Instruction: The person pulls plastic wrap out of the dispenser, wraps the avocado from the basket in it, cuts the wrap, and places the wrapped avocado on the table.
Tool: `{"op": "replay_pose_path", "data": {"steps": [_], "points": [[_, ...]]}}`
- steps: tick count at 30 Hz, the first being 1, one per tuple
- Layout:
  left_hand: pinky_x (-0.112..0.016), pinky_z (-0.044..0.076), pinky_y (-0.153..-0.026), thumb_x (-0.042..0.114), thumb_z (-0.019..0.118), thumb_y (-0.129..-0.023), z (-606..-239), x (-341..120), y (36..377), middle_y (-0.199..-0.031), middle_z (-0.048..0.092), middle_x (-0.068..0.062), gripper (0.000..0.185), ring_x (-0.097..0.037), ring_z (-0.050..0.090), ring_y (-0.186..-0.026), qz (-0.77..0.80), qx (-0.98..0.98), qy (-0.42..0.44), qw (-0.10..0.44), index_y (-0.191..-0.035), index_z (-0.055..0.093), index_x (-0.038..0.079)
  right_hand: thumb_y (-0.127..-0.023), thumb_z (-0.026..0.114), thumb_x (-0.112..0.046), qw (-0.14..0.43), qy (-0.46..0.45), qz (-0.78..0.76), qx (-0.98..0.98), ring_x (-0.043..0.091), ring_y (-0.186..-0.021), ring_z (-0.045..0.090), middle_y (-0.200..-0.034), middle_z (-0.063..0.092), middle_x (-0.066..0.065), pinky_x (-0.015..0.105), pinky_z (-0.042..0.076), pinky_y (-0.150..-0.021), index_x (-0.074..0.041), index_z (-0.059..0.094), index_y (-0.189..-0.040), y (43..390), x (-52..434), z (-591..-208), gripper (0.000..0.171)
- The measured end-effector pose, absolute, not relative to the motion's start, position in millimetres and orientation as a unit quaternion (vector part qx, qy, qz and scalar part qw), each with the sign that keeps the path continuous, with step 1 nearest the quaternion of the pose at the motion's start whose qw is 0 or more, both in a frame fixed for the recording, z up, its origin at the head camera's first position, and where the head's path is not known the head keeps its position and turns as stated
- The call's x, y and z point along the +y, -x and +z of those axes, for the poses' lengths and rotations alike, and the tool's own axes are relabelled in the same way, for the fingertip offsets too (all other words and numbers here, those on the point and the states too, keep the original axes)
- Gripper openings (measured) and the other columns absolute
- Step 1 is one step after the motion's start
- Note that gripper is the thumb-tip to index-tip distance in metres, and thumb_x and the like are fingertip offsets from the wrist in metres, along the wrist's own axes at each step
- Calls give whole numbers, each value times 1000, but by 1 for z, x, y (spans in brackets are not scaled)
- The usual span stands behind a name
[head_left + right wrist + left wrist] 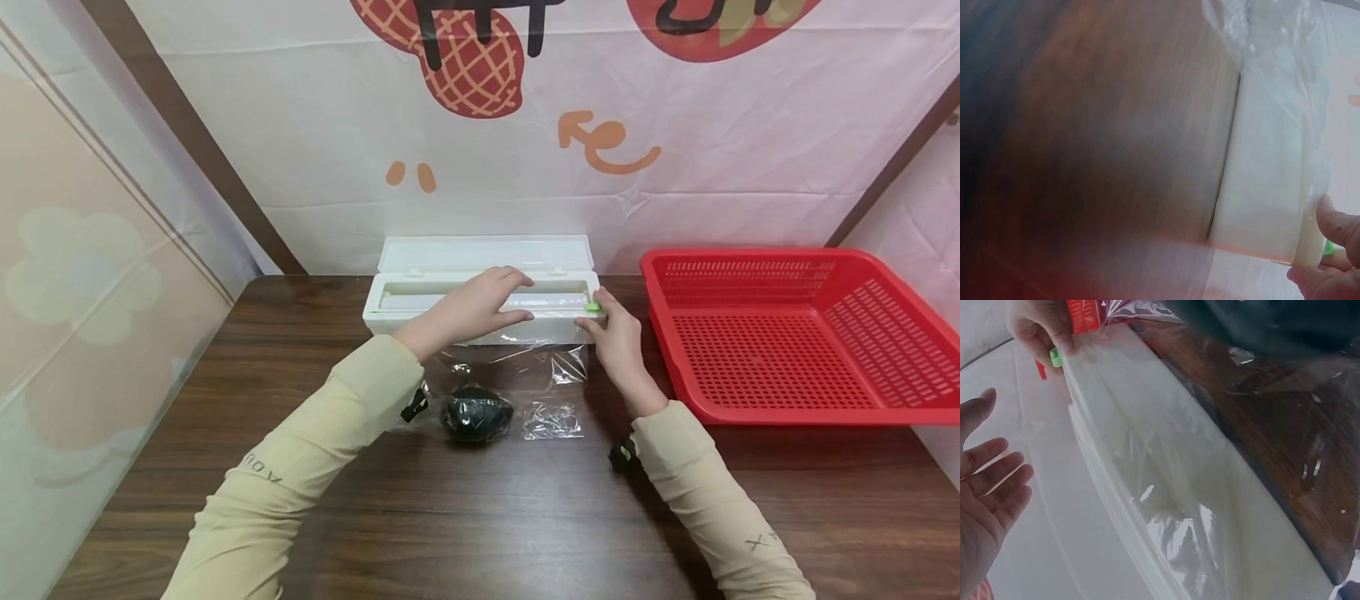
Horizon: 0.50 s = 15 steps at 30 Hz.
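A white wrap box (480, 302) sits open at the back of the table (480, 517). The left hand (468, 308) lies flat on top of the box, fingers straight, holding nothing. The right hand (617, 335) pinches the little green slider (592, 307) at the box's right end. Clear wrap (517, 367) spills from the box's front toward a dark wrapped lump (476, 412). The wrap looks thin, light and clingy, so I think it is best held by its edge. A red basket (795, 333) stands right of the box, near it.
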<state>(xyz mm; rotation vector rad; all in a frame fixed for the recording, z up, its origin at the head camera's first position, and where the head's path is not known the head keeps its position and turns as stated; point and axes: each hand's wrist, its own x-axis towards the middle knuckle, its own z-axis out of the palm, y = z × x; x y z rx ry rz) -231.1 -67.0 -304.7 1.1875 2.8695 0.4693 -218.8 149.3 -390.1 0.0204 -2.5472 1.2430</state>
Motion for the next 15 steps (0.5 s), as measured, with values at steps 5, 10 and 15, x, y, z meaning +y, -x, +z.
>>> {"op": "replay_pose_path", "data": {"steps": [5,10,15], "points": [[-33,31,-105,33,56,-90,-302,-59,235,-128,50,-13,50,-24,44,-121,142,912,-386,2,-127,47,1,-76,72,-10,153,-4,429,-890,33,-115,50,-130,48,19,40,41,-95,6,52,-124,219,150,-389,54],[-33,32,-104,30,57,-90,-300,-51,240,-126,52,-13,48,-25,46,-119,131,908,-397,-6,-125,49,-1,-76,73,-12,155,-5,420,-894,31,-118,47,-129,49,18,40,38,-98,4,52,-124,220,151,-389,55],[-33,33,-103,30,58,-89,-300,-44,244,-124,53,-13,47,-25,47,-117,125,906,-404,-5,-124,50,-1,-76,73,-13,156,-7,413,-897,32,-117,49,-128,50,18,41,39,-97,3,54,-124,221,153,-390,54]]}}
